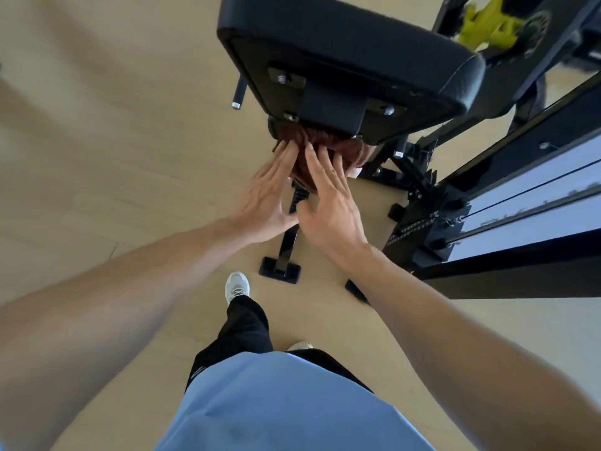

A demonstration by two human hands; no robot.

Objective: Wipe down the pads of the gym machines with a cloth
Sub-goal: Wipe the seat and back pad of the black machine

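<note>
A brown cloth [320, 143] is bunched over a lower pad of the black gym machine, just under a large black padded backrest [341, 37] seen from behind. My left hand [268, 193] and my right hand [328, 200] lie side by side on the cloth, fingers stretched out and pressing it flat against the pad. The thumbs nearly touch below the cloth. The pad beneath the cloth is mostly hidden.
The machine's black frame and feet [279, 268] stand on the light wooden floor close to my shoes [237, 286]. A weight-stack column with cables [507, 203] runs along the right. A yellow-green part [487, 24] sits at the top right. Open floor lies to the left.
</note>
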